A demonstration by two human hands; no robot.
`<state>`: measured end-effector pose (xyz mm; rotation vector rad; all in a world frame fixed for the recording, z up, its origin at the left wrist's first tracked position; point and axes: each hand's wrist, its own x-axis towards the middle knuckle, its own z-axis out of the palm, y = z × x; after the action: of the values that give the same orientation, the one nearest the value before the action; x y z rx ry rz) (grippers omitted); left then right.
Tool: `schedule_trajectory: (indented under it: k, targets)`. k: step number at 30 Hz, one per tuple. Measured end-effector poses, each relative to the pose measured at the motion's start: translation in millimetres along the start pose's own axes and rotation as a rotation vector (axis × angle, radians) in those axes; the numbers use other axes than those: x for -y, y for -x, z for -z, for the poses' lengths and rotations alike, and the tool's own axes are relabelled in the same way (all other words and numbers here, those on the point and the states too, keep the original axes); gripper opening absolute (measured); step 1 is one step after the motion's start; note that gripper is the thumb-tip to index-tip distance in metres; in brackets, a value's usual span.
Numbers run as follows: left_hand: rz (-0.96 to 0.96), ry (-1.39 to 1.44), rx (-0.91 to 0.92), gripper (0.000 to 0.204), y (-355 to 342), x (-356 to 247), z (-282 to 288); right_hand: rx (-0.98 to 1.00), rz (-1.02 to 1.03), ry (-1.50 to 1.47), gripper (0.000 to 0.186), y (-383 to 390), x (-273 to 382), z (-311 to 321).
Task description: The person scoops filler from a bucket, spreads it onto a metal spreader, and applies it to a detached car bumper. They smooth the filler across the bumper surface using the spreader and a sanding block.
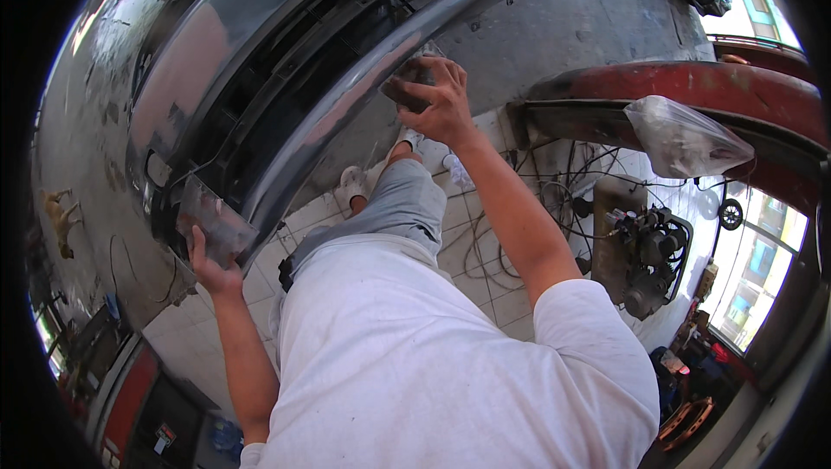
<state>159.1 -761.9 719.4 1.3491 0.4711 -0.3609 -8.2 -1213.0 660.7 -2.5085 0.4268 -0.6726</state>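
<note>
A large dark car bumper (299,144) with a slatted grille stretches diagonally before me. Pinkish filler patches (186,62) mark its surface, one along its near lower edge. My right hand (443,106) grips a small dark block (409,91), its fingers bent round it, right beside that near edge; whether the block touches the bumper is hard to tell. At the bumper's left end, my left hand (216,272) holds a flat, smudged, see-through plastic sheet (227,231) by its lower edge, thumb up against it. The sheet overlaps the bumper's corner.
To the right stands an air compressor (645,253) with hoses (485,248) looping over the tiled floor (511,309). A red curved panel (684,80) has a clear bag (679,140) hanging in front of it. A small tan animal (61,222) is on the concrete at far left.
</note>
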Motion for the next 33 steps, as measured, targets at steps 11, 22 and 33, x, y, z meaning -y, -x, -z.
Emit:
schedule_trajectory:
  k: [11, 22, 33]
  targets:
    - [-0.006, -0.009, -0.013, 0.053, -6, 2, 2, -0.087, 0.047, -0.065, 0.049, -34, -8, 15]
    - [-0.002, -0.047, -0.051, 0.054, -3, 1, -4, -0.03, -0.021, -0.055, 0.048, -13, -23, 25]
    - [-0.038, -0.032, -0.009, 0.056, 0, 1, -11, -0.047, 0.029, -0.028, 0.047, -38, -26, 23]
